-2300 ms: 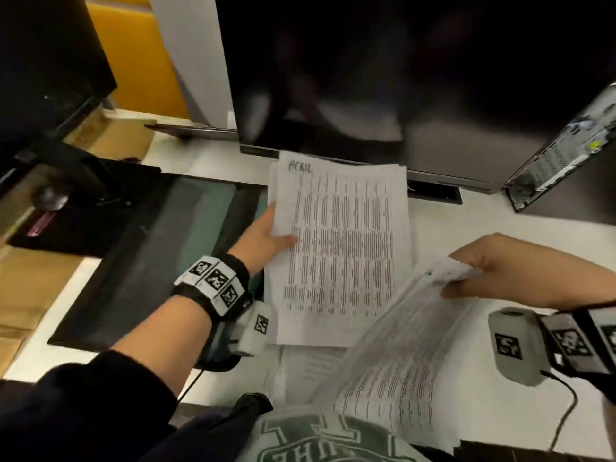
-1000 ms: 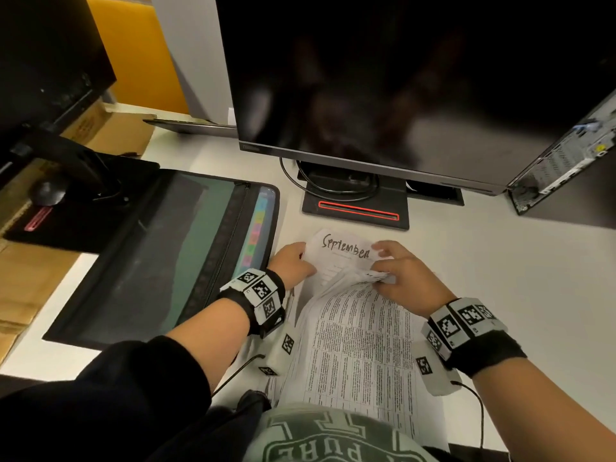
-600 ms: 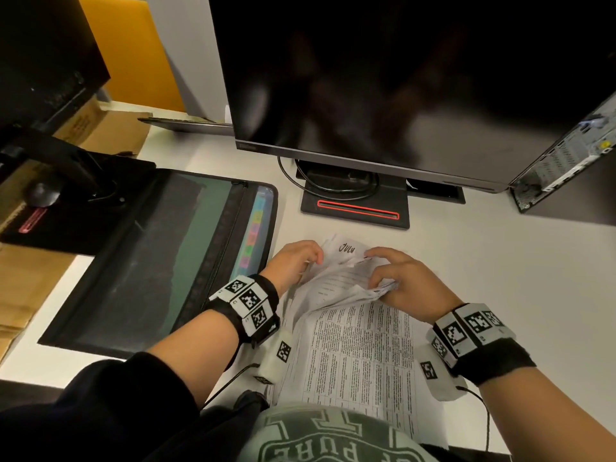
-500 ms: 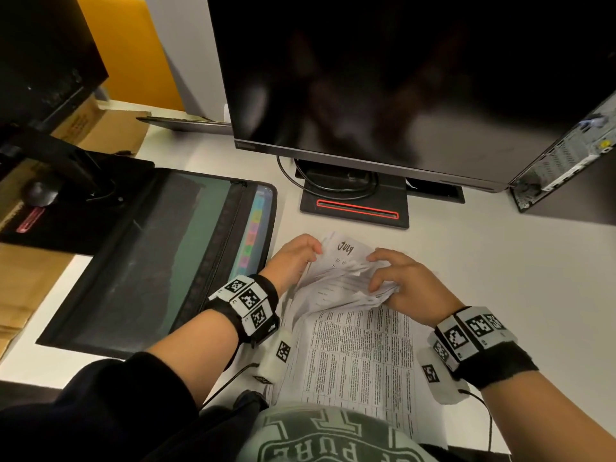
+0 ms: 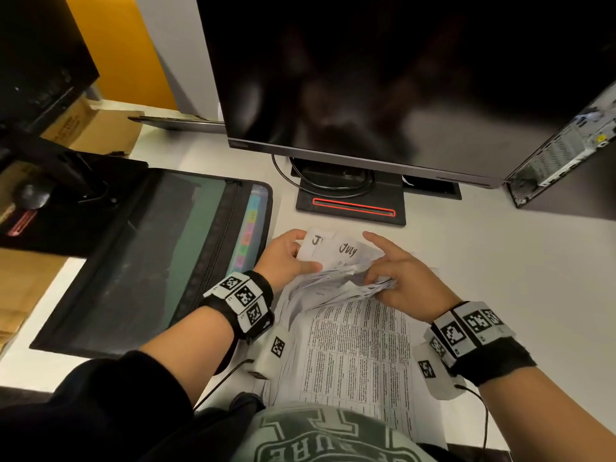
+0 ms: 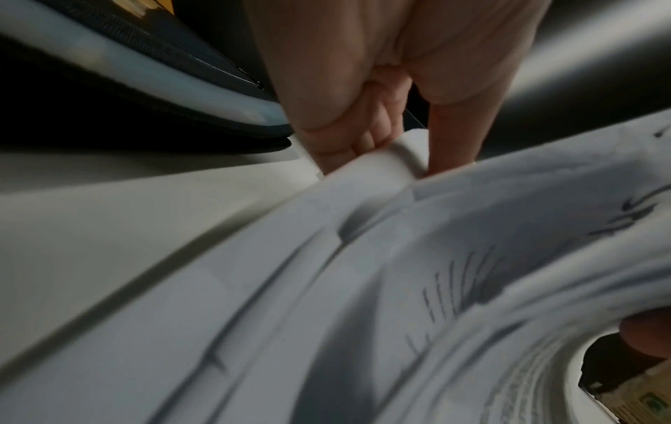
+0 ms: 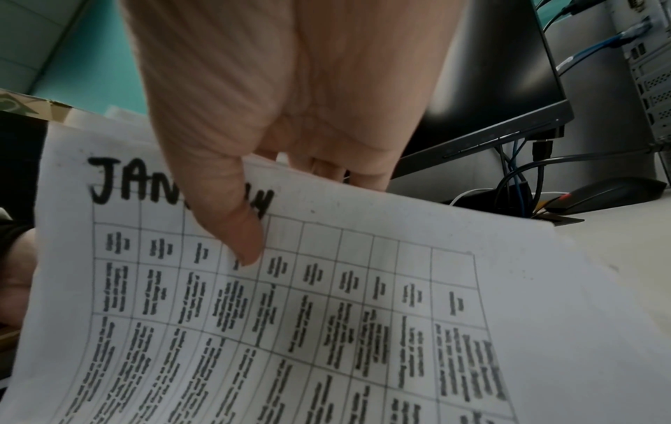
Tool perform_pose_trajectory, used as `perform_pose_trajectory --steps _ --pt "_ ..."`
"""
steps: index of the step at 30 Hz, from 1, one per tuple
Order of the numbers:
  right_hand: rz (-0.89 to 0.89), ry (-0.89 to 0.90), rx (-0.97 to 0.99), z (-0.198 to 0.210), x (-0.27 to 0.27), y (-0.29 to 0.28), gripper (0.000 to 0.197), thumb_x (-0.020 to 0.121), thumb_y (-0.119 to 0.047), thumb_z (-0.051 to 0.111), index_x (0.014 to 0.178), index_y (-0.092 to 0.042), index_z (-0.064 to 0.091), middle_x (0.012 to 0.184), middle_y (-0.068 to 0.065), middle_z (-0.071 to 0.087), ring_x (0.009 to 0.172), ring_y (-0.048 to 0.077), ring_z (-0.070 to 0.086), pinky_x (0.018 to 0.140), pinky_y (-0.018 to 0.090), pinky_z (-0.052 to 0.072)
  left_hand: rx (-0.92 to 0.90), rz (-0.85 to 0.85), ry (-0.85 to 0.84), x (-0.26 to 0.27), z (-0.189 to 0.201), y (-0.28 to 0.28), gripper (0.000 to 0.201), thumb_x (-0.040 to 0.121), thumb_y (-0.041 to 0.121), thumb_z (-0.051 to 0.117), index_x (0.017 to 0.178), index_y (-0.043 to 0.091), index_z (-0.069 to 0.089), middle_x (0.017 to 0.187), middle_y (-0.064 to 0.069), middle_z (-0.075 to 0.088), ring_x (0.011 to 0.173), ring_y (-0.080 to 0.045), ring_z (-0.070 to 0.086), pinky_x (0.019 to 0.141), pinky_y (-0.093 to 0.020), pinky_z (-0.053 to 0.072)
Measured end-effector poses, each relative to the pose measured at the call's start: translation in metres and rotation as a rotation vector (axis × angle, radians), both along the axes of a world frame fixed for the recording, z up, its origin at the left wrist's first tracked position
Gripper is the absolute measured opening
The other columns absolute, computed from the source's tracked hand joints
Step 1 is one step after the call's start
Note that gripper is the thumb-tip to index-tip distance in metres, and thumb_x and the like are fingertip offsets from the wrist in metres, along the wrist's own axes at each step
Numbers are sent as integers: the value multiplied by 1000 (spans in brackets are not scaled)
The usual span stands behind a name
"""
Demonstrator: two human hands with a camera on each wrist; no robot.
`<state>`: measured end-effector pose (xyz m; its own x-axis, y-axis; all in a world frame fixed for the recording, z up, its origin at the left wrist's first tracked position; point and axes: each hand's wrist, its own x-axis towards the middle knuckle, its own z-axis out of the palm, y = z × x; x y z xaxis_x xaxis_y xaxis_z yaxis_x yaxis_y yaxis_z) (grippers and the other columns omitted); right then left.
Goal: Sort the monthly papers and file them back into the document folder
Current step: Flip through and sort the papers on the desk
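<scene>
White desk (image 5: 500,278) fills the view, with a big dark monitor (image 5: 383,78) at the back and a computer case (image 5: 566,151) to the right. On the left lies the document folder (image 5: 150,261), open and flat, its long side running away from the person and its colored tabs (image 5: 248,235) next to the papers.

The stack of papers (image 5: 353,348) lies in front of the person, long side pointing toward the monitor, with the far ends of the sheets bent up. One raised sheet says "July" (image 5: 348,250).

The left hand (image 5: 286,258) curls around the far left corner of the raised sheets. The right hand (image 5: 403,281) pinches a bunch of sheets, thumb on the top page marked January (image 7: 254,287), with the pointer finger sticking out straight.

A moment ago only the July sheet showed at the top. Now another sheet starting with "J" (image 5: 315,241) peeks out beside it, and the right pointer finger has lifted off the paper.
</scene>
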<state>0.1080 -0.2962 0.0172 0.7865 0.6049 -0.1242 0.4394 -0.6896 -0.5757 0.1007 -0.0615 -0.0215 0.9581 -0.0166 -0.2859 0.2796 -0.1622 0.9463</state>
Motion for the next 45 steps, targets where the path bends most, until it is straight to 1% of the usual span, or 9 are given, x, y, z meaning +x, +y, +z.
perform_pose_trajectory --steps 8,14,17,20,25,27,32,38,45 --pt "4 33 -52 1 3 3 24 69 1 73 83 -19 72 136 -7 43 114 15 44 98 25 31 -55 -47 8 -2 -3 5 27 75 19 78 85 -1 64 84 -10 63 76 -17 57 78 -30 47" --pt "16 27 -30 -5 -2 0 24 68 3 73 80 -18 72 132 -13 46 111 11 44 92 19 29 94 76 -80 -3 -3 10 38 80 -4 64 95 26 47 84 5 57 69 -6 51 65 -15 41" --pt "8 22 -17 -7 -4 -2 26 68 4 71 81 -19 72 132 -17 42 113 12 45 96 23 32 134 21 -129 -3 -5 12 34 81 -8 60 81 26 55 91 11 58 93 -8 54 89 -25 40" --pt "10 19 -7 -8 -5 -3 24 69 2 72 81 -18 72 132 -16 42 116 12 45 97 20 30 73 -64 -40 -4 1 11 20 90 3 56 98 17 68 109 5 63 108 -7 54 99 -20 34" --pt "2 12 16 -12 -8 -6 25 69 5 70 81 -17 72 134 -15 40 121 14 45 101 23 29 -17 -137 148 -7 3 6 28 89 21 61 115 11 65 109 7 64 95 6 55 80 -5 40" --pt "-5 19 32 -14 -9 -7 26 69 7 68 81 -16 72 136 -15 38 121 13 44 102 24 30 36 -138 151 -7 0 4 28 89 18 63 114 6 66 112 2 64 102 -4 58 92 -10 39" --pt "-15 28 22 -15 -12 -9 35 66 12 64 82 -18 72 131 -16 42 118 13 45 100 23 31 87 -17 113 -6 -6 1 14 87 10 65 93 -3 68 105 -8 65 109 -15 56 84 -10 34" --pt "-16 -11 47 -13 -14 -11 28 66 9 67 79 -16 72 125 -15 48 110 12 46 93 17 28 63 49 129 -4 -6 -3 23 73 9 78 65 15 58 97 -5 63 106 -14 58 83 -12 36" --pt "-14 -17 59 -18 -16 -15 30 65 9 69 80 -18 73 120 -12 55 111 11 46 95 20 29 172 43 -11 -4 -6 -3 22 80 11 72 95 13 57 113 2 56 111 -12 50 83 -7 29"
